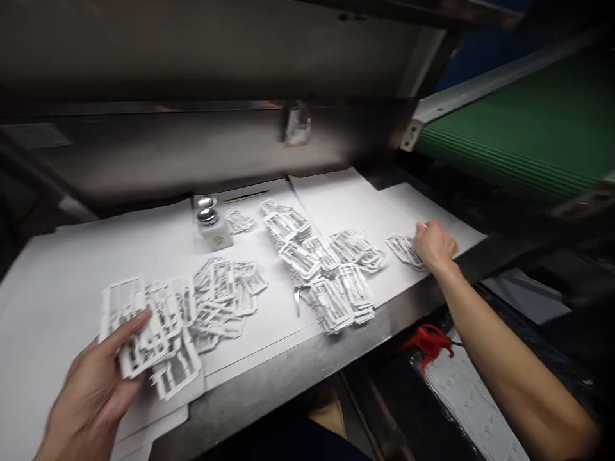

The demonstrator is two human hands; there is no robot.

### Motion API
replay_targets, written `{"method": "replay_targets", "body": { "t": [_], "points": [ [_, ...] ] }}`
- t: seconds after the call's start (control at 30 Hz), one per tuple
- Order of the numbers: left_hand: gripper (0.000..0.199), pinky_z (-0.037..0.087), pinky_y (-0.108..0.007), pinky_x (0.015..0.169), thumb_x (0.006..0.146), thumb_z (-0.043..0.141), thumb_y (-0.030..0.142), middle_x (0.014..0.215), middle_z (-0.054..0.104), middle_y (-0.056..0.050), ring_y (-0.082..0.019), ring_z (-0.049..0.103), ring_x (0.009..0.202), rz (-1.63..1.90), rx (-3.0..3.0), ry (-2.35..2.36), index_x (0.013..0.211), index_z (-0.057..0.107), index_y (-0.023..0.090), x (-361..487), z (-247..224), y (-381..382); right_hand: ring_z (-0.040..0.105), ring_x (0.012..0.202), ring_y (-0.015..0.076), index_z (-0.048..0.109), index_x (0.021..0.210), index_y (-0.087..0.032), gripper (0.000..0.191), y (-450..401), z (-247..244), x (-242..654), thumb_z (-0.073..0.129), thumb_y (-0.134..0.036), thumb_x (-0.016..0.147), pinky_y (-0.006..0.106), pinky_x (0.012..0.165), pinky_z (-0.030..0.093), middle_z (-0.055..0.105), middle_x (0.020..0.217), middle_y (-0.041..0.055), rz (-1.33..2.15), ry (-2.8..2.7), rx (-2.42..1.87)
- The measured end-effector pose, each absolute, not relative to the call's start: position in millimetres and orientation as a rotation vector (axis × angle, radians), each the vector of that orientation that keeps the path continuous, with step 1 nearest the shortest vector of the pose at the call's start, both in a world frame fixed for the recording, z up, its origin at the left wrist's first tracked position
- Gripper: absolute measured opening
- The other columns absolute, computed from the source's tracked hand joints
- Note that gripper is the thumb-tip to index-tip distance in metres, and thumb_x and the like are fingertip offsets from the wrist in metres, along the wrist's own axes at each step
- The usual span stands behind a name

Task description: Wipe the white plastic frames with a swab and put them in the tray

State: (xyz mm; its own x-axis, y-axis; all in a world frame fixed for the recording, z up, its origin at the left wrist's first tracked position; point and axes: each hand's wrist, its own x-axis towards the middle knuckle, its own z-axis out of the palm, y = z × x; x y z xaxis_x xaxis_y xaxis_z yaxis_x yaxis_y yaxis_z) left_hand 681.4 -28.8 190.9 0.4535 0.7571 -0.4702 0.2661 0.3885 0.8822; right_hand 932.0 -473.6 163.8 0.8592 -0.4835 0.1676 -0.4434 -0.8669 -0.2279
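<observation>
My left hand (91, 384) at the lower left grips a bunch of white die-cut lattice frames (144, 339), with the thumb lying across the top. My right hand (435, 245) rests at the far right against a small pile of the same frames (403, 250). Its curled fingers hide whether it holds any. Larger heaps of frames (327, 269) lie across the middle of the white paper sheets (346, 205). Another loose heap (223, 298) sits closer to my left hand.
A white pump dispenser bottle (214, 230) with a metal top stands at the back, with a thin tool (246, 196) behind it. Red-handled snips (427, 339) lie below the steel table edge (288, 365). A green conveyor belt (519, 128) runs at the upper right.
</observation>
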Motion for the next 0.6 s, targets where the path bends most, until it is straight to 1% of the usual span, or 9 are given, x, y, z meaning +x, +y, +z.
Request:
{"method": "replay_targets", "body": {
  "t": [0.03,0.1,0.17,0.23,0.3,0.37,0.43,0.6],
  "points": [
    [0.019,0.059,-0.042,0.06,0.071,0.065,0.018,0.097,0.07,-0.003,-0.027,0.066,0.083,0.423,1.175,1.041,0.088,0.068,0.026,673.2,185.9,-22.9,0.056,0.104,0.0232,0.052,0.12,-0.015,0.034,-470.7,161.9,930.8,0.05,-0.035,0.093,0.046,0.089,0.045,0.056,0.116,0.0095,-0.323,0.741,-2.86],
    [0.023,0.06,-0.04,0.06,0.065,0.069,0.014,0.097,0.071,-0.003,-0.028,0.066,0.085,0.444,1.15,0.96,0.086,0.067,0.024,666.7,176.2,-16.2,0.056,0.103,0.0223,0.053,0.118,-0.016,0.031,-468.0,157.5,929.1,0.051,-0.033,0.092,0.044,0.088,0.046,0.055,0.118,0.0095,-0.306,0.818,-2.859],
    [0.033,0.061,-0.038,0.063,0.06,0.074,0.014,0.1,0.07,-0.005,-0.028,0.066,0.089,0.476,1.123,0.954,0.091,0.064,0.022,668.5,168.4,-14.6,0.056,0.101,0.0204,0.055,0.115,-0.019,0.026,-467.4,152.0,927.1,0.052,-0.031,0.093,0.039,0.086,0.048,0.054,0.118,0.009,-0.279,0.879,-2.846],
    [0.044,0.06,-0.037,0.066,0.057,0.078,0.016,0.105,0.068,-0.005,-0.028,0.065,0.093,0.512,1.115,0.964,0.097,0.06,0.022,673.4,163.7,-15.0,0.057,0.1,0.0191,0.056,0.113,-0.021,0.023,-467.1,145.9,925.0,0.052,-0.03,0.093,0.036,0.084,0.049,0.055,0.118,0.0082,-0.269,0.929,-2.833],
    [0.048,0.06,-0.037,0.067,0.057,0.079,0.018,0.11,0.066,-0.005,-0.027,0.065,0.094,0.521,1.108,0.973,0.1,0.057,0.023,678.8,161.9,-15.1,0.057,0.1,0.019,0.057,0.112,-0.022,0.022,-466.2,140.1,923.8,0.052,-0.03,0.092,0.035,0.084,0.049,0.055,0.117,0.0079,-0.289,0.967,-2.825],
    [0.047,0.06,-0.037,0.066,0.059,0.078,0.018,0.11,0.065,-0.007,-0.027,0.065,0.093,0.498,1.091,0.979,0.1,0.055,0.02,684.1,161.6,-14.6,0.057,0.101,0.0199,0.056,0.113,-0.021,0.023,-464.4,136.0,923.7,0.053,-0.03,0.092,0.036,0.084,0.049,0.055,0.118,0.0082,-0.33,0.994,-2.819],
    [0.047,0.06,-0.037,0.065,0.059,0.077,0.015,0.106,0.067,-0.009,-0.027,0.066,0.09,0.465,1.067,0.972,0.101,0.054,0.018,689.6,161.6,-15.3,0.056,0.101,0.0205,0.056,0.113,-0.02,0.024,-462.3,134.1,923.7,0.053,-0.03,0.092,0.038,0.085,0.049,0.055,0.118,0.0088,-0.371,1.012,-2.811],
    [0.044,0.059,-0.036,0.066,0.061,0.074,0.014,0.096,0.069,-0.009,-0.025,0.067,0.084,0.433,1.023,0.96,0.101,0.056,0.015,703.9,159.5,-31.8,0.057,0.101,0.0207,0.056,0.114,-0.02,0.025,-458.2,136.5,921.1,0.054,-0.03,0.092,0.038,0.084,0.049,0.055,0.118,0.0091,-0.408,1.012,-2.782]
  ]
}}
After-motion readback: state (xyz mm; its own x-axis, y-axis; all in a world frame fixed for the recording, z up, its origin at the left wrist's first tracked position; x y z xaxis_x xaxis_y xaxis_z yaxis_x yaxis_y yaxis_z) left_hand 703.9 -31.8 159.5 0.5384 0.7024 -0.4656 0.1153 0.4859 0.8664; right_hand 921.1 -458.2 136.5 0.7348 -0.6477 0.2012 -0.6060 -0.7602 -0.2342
